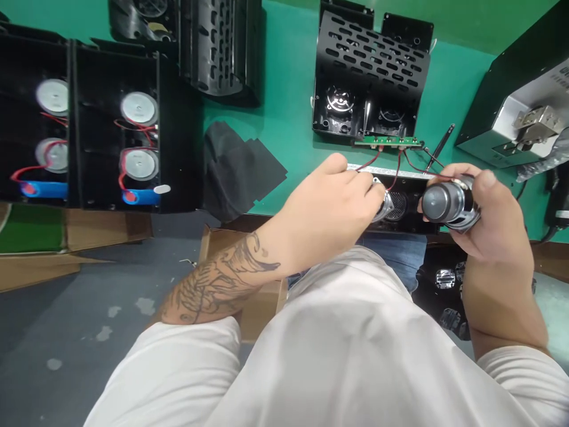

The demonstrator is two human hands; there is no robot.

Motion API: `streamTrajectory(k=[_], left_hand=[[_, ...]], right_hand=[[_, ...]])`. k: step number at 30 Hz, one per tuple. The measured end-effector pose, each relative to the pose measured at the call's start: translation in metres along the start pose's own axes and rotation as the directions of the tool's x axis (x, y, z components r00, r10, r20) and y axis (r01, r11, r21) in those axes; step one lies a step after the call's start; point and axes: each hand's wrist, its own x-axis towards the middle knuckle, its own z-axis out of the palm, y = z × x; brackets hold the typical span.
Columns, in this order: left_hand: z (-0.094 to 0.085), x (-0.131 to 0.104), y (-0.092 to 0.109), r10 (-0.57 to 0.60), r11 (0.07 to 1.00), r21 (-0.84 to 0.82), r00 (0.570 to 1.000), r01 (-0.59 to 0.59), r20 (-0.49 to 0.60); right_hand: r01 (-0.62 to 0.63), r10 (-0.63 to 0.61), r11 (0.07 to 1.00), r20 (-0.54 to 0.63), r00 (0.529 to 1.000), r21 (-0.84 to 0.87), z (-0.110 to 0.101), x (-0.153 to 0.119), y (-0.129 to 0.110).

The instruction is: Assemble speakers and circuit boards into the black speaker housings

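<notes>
My right hand point(500, 219) is closed around a small round speaker driver point(451, 201) with a dark grey magnet, its back turned up toward me. My left hand point(333, 204) has its fingers curled over a second speaker driver point(387, 207), partly hidden under the fingers. Thin red wires run from the drivers to a narrow green circuit board point(389, 142). Beneath the hands lies a black panel point(415, 198) with a round perforated grille point(395, 206).
Behind the board stands a black slotted housing point(373, 65). More black housings point(222, 53) are at the left, some with speakers and blue cylinders. A dark cloth-like sheet point(242, 172), a pen point(440, 145) and a metal-faced machine point(520, 101) are on the green table point(284, 71).
</notes>
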Motion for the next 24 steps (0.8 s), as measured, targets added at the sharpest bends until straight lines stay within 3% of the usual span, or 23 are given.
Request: streamTrajectory(k=[3, 6, 14, 20, 24], left_hand=[[0.002, 0.000, -0.001, -0.012, 1.000, -0.013, 1.000, 0.013, 0.019], [0.003, 0.000, 0.001, -0.011, 0.998, -0.068, 1.000, 0.013, 0.019], [0.007, 0.005, -0.007, -0.036, 0.983, -0.180, 0.999, 0.033, -0.013], [-0.006, 0.006, -0.017, 0.045, 0.999, -0.025, 0.989, -0.042, 0.140], [-0.009, 0.004, -0.021, -0.011, 0.979, -0.201, 0.998, 0.024, 0.067]], right_hand=[[-0.145, 0.108, 0.972, 0.195, 0.975, 0.183, 0.007, 0.010, -0.007], [-0.219, 0.137, 0.935, 0.285, 0.949, 0.280, 0.011, 0.015, -0.007], [-0.194, 0.082, 0.899, 0.285, 0.955, 0.392, 0.011, 0.009, 0.002], [-0.188, 0.072, 0.899, 0.290, 0.954, 0.395, 0.011, 0.008, 0.009], [-0.174, 0.046, 0.894, 0.301, 0.952, 0.413, 0.013, 0.009, 0.012]])
